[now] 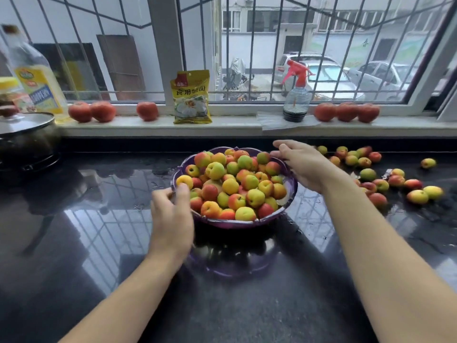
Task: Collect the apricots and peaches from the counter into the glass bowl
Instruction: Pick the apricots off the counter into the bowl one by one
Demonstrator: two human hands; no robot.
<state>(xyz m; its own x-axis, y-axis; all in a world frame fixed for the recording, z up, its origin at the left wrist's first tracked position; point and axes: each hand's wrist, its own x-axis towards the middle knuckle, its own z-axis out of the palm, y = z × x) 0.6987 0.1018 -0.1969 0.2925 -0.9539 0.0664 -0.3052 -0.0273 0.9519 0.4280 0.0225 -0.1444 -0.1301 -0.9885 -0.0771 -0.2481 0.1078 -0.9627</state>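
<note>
Both hands point(171, 214) on heaped glass bowl point(232, 222).

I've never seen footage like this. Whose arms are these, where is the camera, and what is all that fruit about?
There is no machine here: these are a person's own bare arms, filmed by one wide-angle camera worn on their head, looking forward and down.

The left hand grips the near left rim of a purple-tinted glass bowl, thumb by a yellow fruit. The right hand holds the far right rim. Neither carries loose fruit that I can see.

The bowl is heaped with small apricots and peaches and stands on a shiny black counter. More loose fruit lies scattered to the right, not yet collected.

On the windowsill behind stand larger red fruits, a yellow packet and a spray bottle.
</note>
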